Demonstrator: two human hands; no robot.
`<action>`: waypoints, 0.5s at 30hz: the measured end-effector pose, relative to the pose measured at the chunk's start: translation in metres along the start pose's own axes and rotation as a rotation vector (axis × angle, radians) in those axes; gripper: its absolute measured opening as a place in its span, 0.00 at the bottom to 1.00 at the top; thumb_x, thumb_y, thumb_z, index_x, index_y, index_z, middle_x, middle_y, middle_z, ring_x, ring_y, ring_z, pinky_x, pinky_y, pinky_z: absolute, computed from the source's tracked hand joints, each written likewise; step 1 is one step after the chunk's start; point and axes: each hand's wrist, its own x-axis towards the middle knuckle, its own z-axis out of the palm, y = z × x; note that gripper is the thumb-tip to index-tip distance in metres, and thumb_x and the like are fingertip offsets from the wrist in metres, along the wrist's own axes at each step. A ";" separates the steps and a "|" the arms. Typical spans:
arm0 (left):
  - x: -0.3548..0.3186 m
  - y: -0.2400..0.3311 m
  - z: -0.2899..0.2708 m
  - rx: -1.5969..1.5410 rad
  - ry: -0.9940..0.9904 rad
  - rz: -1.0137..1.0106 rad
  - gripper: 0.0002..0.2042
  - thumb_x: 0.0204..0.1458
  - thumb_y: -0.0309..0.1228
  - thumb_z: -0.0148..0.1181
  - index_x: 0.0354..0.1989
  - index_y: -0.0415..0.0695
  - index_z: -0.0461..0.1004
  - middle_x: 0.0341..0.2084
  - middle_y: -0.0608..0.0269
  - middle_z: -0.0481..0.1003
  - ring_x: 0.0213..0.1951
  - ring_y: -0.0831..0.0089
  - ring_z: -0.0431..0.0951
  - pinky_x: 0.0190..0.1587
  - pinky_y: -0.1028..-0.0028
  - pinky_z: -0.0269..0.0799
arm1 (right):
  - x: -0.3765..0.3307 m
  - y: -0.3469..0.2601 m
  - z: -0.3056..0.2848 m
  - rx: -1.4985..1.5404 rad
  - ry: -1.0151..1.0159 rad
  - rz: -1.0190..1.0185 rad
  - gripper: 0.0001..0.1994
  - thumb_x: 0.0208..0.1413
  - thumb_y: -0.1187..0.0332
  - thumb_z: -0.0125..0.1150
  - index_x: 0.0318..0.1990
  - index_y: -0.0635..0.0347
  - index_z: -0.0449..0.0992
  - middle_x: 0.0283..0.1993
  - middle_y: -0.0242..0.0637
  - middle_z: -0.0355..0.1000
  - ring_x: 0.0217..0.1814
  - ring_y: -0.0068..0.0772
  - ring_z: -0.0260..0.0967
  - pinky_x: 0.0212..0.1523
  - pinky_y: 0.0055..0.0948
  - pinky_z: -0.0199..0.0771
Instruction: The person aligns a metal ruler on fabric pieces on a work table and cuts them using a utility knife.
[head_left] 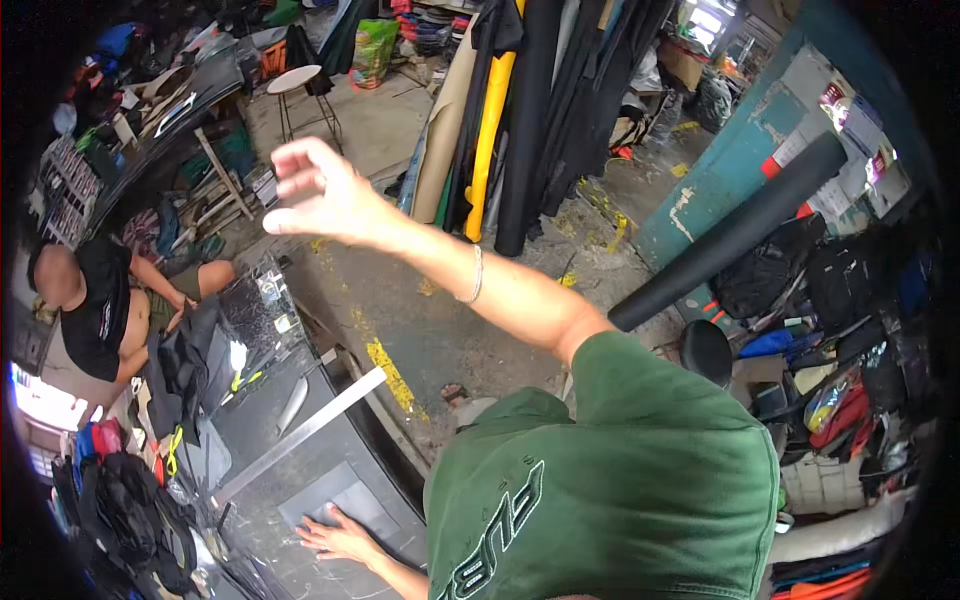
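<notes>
My left hand (pixel 342 538) lies flat with its fingers spread on the dark work table (pixel 400 490), over the near edge of a grey rectangular sheet (pixel 345 490). My right hand (pixel 325 195) is raised in the air beyond the table, its thumb apart from loosely bent fingers and nothing visible in it. Just past the sheet, a long metal straightedge (pixel 300 438) crosses the table at a slant. Beside that lies a pale, narrow, pointed object (pixel 292 406), whose kind I cannot make out.
A seated person (pixel 100 310) works over dark fabric (pixel 185 355) at the table's left end. Black bags (pixel 125 510) are piled at lower left. Tall material rolls (pixel 535 120) stand ahead; a black roll (pixel 735 230) leans at right. A round stool (pixel 295 80) stands farther back.
</notes>
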 end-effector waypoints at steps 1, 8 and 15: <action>0.010 0.009 -0.002 -0.013 0.000 -0.008 0.38 0.62 0.60 0.52 0.74 0.47 0.57 0.77 0.51 0.48 0.77 0.44 0.41 0.70 0.28 0.33 | 0.014 -0.012 0.006 -0.118 0.018 -0.071 0.40 0.43 0.60 0.84 0.64 0.48 0.68 0.62 0.36 0.62 0.62 0.31 0.69 0.53 0.36 0.84; -0.017 0.025 -0.001 0.025 -0.002 -0.008 0.36 0.65 0.55 0.50 0.74 0.44 0.57 0.77 0.52 0.49 0.78 0.49 0.41 0.74 0.37 0.33 | 0.064 -0.088 -0.044 -0.652 0.026 -0.543 0.41 0.39 0.59 0.85 0.63 0.50 0.71 0.65 0.36 0.65 0.62 0.36 0.71 0.54 0.36 0.82; -0.025 0.039 -0.013 0.040 0.017 -0.038 0.35 0.66 0.54 0.49 0.73 0.43 0.58 0.76 0.53 0.52 0.78 0.50 0.43 0.75 0.40 0.34 | 0.114 -0.165 -0.046 -0.559 0.060 -0.594 0.43 0.46 0.63 0.81 0.68 0.55 0.61 0.63 0.46 0.64 0.61 0.38 0.67 0.53 0.36 0.79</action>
